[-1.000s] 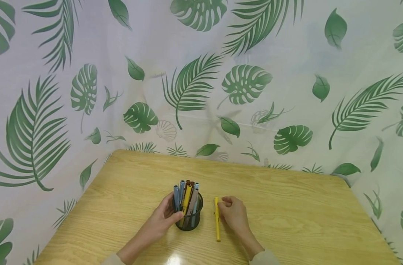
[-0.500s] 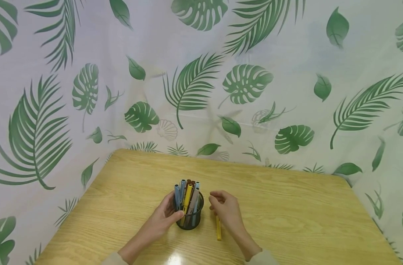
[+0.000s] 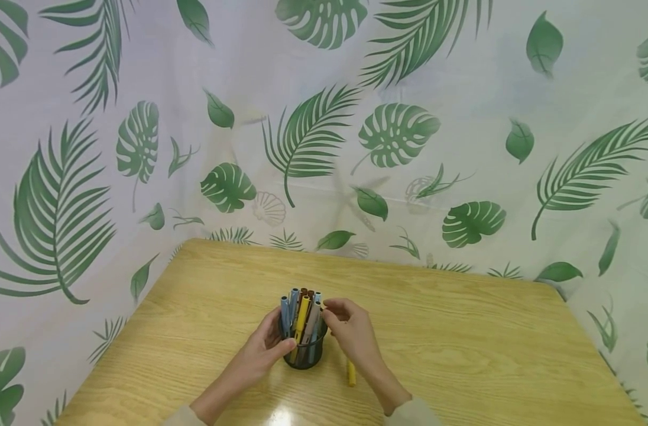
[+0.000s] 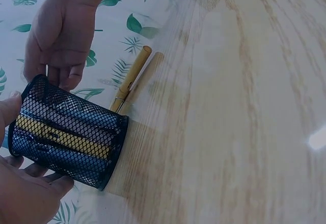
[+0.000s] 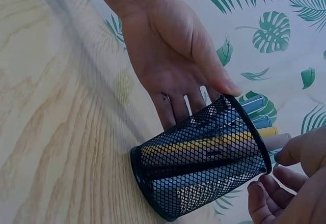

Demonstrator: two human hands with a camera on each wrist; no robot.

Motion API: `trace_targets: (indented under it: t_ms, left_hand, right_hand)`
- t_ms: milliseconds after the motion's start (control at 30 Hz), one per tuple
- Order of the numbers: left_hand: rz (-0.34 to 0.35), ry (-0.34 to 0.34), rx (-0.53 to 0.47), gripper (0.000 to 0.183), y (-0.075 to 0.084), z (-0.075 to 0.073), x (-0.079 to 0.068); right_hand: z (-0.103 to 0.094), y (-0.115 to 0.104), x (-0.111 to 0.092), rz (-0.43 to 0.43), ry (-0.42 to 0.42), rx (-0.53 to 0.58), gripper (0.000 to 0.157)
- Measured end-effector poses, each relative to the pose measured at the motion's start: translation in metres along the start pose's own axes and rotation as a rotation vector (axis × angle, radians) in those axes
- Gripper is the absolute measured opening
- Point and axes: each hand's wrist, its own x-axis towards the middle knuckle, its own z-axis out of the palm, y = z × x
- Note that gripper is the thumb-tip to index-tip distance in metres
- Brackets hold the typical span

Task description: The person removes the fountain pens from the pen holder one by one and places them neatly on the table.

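A black mesh pen holder stands on the table, packed with blue, yellow, grey and dark red pens. My left hand grips it from the left, thumb over the front of the rim and fingers round the far side. At the rim's right side is my right hand, loosely bent, with thumb and fingertips beside the pens there. In the right wrist view its thumb lies against a bluish pen end; no firm pinch shows. A yellow pen lies on the table, partly hidden under the right hand.
The wood-grain table reaches back to a white cloth backdrop printed with green leaves. A bright light reflection shows near the table's front edge. In the left wrist view, the yellow pen lies beyond the pen holder.
My right hand has left the yellow pen, which stays lying on the table, and moved left to the pen holder's rim. The left hand keeps its grip on the pen holder.
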Motion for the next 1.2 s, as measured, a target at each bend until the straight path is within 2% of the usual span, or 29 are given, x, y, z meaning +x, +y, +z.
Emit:
trace_targets:
  t_ms: [200,467,867,1033,1200]
  left_hand:
    - [-0.002,-0.002,-0.005,0.082,0.001,0.0,-0.001]
    - [0.014,-0.011,-0.011,0.082,0.0,0.0,-0.001]
    - [0.014,-0.001,-0.002,0.083,-0.003,-0.001,0.0]
    - [0.012,-0.006,-0.007,0.081,-0.003,-0.001,0.001]
    - [0.021,-0.009,-0.004,0.079,-0.002,0.0,0.0]
  right_hand:
    - [0.004,0.001,0.002,-0.055,-0.015,0.012,0.026]
    - [0.009,0.005,0.007,-0.068,-0.034,-0.011,0.03]
    - [0.013,0.01,0.012,-0.095,-0.061,-0.011,0.023]
    - [0.009,0.006,0.011,-0.057,-0.014,-0.018,0.022]
    - [-0.002,-0.003,0.008,-0.02,0.058,0.048,0.02]
